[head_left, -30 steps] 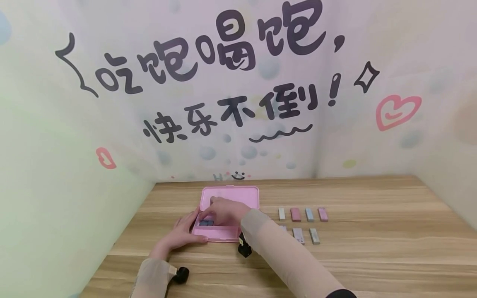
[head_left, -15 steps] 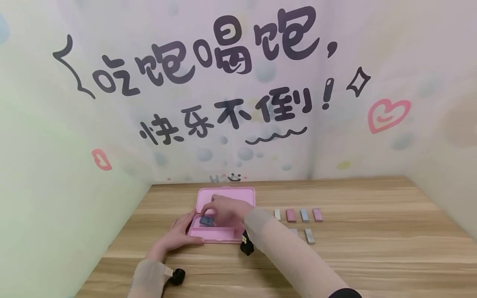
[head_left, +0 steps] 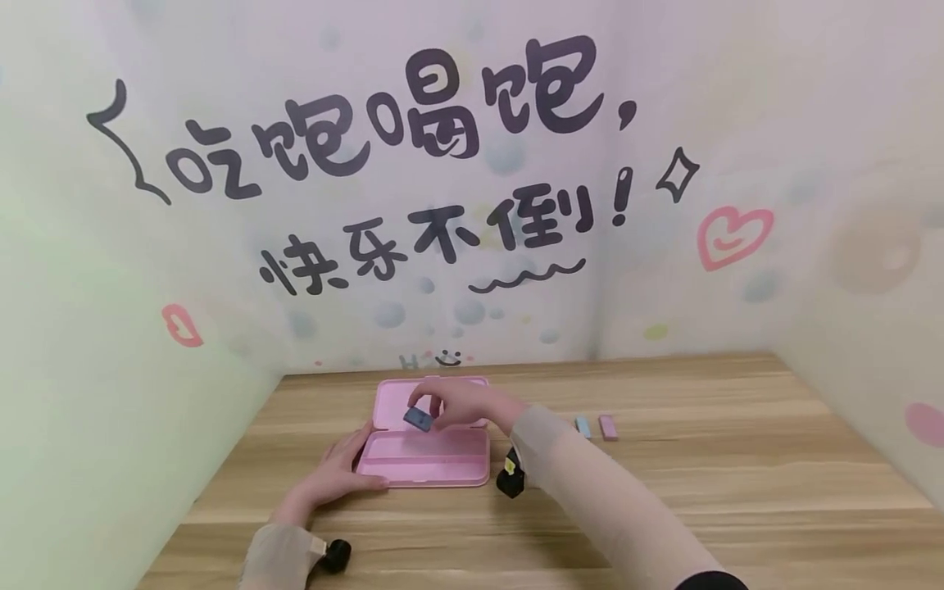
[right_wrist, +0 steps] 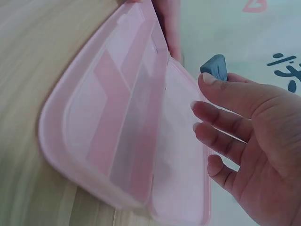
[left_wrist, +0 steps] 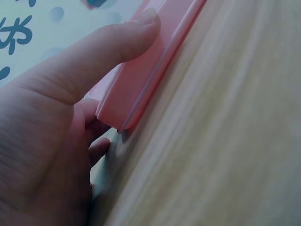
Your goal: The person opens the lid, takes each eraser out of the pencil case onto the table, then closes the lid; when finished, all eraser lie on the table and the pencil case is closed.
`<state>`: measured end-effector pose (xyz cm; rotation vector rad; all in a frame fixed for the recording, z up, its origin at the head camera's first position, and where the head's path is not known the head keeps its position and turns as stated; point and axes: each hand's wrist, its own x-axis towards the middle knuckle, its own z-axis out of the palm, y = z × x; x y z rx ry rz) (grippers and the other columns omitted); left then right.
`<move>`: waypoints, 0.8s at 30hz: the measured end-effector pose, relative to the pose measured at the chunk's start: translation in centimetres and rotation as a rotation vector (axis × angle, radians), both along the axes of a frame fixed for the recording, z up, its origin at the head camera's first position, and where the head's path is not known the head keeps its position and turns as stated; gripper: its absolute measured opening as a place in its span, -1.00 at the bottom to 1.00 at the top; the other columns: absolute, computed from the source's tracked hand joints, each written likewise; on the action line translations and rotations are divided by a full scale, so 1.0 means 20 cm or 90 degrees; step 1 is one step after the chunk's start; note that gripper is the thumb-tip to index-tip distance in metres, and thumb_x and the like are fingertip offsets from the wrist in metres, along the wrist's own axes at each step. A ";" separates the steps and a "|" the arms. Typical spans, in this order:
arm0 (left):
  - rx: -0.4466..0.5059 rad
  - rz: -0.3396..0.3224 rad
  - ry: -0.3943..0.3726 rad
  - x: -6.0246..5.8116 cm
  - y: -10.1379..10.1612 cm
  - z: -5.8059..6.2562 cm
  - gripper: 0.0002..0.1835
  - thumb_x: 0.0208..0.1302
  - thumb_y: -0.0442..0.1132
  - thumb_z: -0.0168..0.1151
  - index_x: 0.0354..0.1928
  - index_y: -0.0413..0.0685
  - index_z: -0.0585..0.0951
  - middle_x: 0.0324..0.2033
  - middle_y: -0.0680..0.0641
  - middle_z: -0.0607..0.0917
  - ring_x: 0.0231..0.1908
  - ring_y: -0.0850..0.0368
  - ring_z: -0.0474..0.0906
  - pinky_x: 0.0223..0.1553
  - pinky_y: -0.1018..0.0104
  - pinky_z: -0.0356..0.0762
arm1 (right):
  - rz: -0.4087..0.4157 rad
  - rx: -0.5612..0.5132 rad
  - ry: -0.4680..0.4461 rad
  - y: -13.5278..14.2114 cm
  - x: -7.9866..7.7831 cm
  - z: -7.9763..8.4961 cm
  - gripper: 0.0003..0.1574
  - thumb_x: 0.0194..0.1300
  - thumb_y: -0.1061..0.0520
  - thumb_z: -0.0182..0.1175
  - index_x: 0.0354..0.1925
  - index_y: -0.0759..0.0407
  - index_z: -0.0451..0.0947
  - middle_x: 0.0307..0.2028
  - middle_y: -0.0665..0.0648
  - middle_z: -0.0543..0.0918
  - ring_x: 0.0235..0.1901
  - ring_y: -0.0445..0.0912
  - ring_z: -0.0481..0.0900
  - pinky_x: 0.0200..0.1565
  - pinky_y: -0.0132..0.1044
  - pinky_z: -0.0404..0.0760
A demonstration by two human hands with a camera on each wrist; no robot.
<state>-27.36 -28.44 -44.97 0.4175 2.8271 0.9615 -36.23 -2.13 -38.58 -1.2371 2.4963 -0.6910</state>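
In the head view, a pink pencil case lies on the table with its lid folded back. My left hand holds its front left corner, thumb over the front rim and fingers along the left side. The left wrist view shows that thumb pressing on the case edge. Between thumb and index finger, my right hand pinches a dark blue-grey, eraser-like block above the case. In the right wrist view the block tilts at the fingertips, the other fingers loosely bent. The case compartments look bare.
A light blue block and a purple block lie on the wooden table right of the case. My right forearm crosses in front of that area. A printed cloth wall stands behind the table.
My right hand has lifted the dark blue-grey block up out of the case. The left hand keeps its place on the case. The right forearm now hides several blocks seen earlier.
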 end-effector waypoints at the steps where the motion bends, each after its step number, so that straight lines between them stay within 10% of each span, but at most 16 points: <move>1: -0.002 0.000 -0.001 0.00 0.00 0.00 0.19 0.02 0.13 0.44 0.52 -0.19 -0.05 0.45 -0.33 0.07 0.41 -0.35 -0.12 0.32 -0.33 -0.32 | -0.005 -0.004 -0.002 0.02 0.00 0.00 -0.41 0.20 0.26 0.32 0.16 -0.13 0.47 -0.25 -0.09 0.58 -0.23 -0.21 0.53 -0.21 -0.39 0.52; 24: 0.000 -0.017 0.015 0.00 0.00 0.00 0.20 0.02 0.12 0.44 0.51 -0.23 -0.06 0.44 -0.38 0.07 0.40 -0.39 -0.11 0.31 -0.33 -0.34 | -0.054 -0.117 -0.070 0.30 0.09 0.01 -0.43 0.17 0.39 0.26 0.11 0.03 0.43 -0.35 0.02 0.60 -0.42 -0.13 0.49 -0.35 -0.34 0.51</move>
